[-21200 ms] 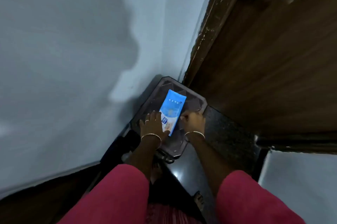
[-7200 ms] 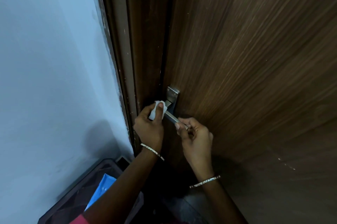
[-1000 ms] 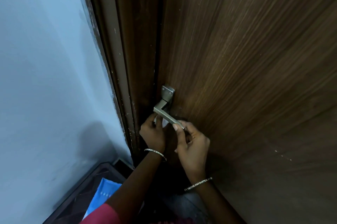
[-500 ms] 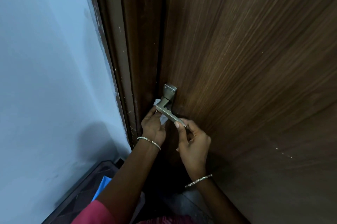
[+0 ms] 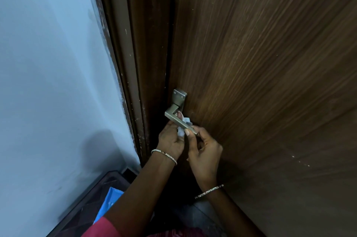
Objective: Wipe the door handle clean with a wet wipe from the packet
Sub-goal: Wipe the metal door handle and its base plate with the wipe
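A metal lever door handle [image 5: 174,115] sticks out from the brown wooden door [image 5: 260,63], its square plate just above it. My left hand [image 5: 171,139] reaches up from below and holds a crumpled white wet wipe [image 5: 183,126] against the underside and back of the lever. My right hand [image 5: 204,149] pinches the free end of the lever between thumb and fingers. The blue wipe packet [image 5: 109,203] lies below on a dark stool, partly hidden by my left arm.
A pale blue wall [image 5: 54,82] fills the left side, meeting the dark brown door frame [image 5: 135,63]. The dark stool [image 5: 85,204] stands in the corner under my arms. A dark glossy floor [image 5: 195,215] shows between my arms.
My left hand has slid the wipe along the lever, from under the bend near the plate toward the free end. My right hand keeps its pinch on the lever's tip.
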Tool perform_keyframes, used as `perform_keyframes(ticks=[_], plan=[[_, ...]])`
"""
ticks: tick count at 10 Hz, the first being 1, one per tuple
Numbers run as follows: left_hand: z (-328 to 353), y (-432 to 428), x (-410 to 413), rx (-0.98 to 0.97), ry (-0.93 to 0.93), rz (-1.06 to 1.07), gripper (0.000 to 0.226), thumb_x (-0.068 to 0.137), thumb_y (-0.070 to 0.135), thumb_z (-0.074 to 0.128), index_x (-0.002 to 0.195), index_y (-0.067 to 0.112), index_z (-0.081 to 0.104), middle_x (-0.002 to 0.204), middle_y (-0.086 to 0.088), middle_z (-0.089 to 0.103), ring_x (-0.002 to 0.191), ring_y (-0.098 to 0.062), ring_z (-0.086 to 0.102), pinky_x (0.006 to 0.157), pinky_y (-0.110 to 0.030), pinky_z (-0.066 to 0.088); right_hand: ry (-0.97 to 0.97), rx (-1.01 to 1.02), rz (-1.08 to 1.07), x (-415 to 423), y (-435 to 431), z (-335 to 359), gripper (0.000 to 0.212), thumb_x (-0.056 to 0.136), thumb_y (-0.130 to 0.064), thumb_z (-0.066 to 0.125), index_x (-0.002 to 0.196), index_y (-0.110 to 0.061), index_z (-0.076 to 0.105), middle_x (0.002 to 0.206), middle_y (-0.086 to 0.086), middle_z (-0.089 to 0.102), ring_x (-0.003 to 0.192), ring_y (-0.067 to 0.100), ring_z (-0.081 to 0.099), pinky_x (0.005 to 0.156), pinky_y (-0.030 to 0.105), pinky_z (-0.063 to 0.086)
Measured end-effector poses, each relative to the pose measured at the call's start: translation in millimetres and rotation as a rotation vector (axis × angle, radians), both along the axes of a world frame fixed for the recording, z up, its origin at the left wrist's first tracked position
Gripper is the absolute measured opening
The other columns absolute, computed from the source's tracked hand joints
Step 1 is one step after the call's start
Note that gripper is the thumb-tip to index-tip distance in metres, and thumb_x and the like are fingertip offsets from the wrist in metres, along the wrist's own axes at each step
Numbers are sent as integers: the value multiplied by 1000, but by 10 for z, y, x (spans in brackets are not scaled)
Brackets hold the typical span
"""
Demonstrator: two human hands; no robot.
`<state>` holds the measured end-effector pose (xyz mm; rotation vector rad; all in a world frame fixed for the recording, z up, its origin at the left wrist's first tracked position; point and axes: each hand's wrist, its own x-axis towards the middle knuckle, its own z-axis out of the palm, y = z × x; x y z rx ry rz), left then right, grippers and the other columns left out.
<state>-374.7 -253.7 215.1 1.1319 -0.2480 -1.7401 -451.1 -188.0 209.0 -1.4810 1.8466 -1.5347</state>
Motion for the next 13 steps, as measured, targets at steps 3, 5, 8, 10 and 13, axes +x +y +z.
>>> perform_keyframes(ticks=[3, 5, 8, 10, 13], plan=[[14, -189, 258, 25, 160, 77, 27, 98, -9, 46, 108, 3, 67, 93, -21, 70, 70, -19, 75, 56, -21, 59, -15, 7, 31, -22, 19, 37, 13, 97, -37, 63, 106, -31, 72, 90, -18, 75, 60, -2, 67, 50, 25, 57], [75, -217, 404, -47, 147, 64, 32, 101, -7, 41, 128, -6, 58, 92, -13, 73, 69, -14, 75, 60, -21, 59, -17, -9, 38, -23, 25, 64, 11, 96, -33, 64, 101, -29, 73, 89, -20, 75, 58, 0, 68, 50, 25, 56], [46, 115, 521, -230, -382, 146, 25, 93, 9, 67, 117, 8, 74, 119, -14, 73, 117, -35, 65, 107, -51, 48, -79, 68, 74, -57, 38, 90, 15, 95, -40, 64, 103, -31, 73, 87, -21, 74, 48, 5, 67, 40, 30, 56], [176, 461, 247, -351, -509, 158, 21, 88, 15, 75, 108, 20, 79, 108, 1, 78, 106, -18, 73, 98, -41, 56, -307, 171, 145, -84, 43, 194, 15, 95, -36, 66, 104, -29, 76, 89, -10, 79, 73, 8, 76, 61, 29, 60], [190, 888, 110, -628, -738, -100, 27, 97, 17, 54, 109, 31, 73, 99, 9, 78, 95, -8, 74, 85, -35, 59, -734, 257, 331, -81, 164, 283, 22, 94, -28, 69, 114, -18, 72, 97, 10, 78, 99, 25, 74, 90, 40, 57]])
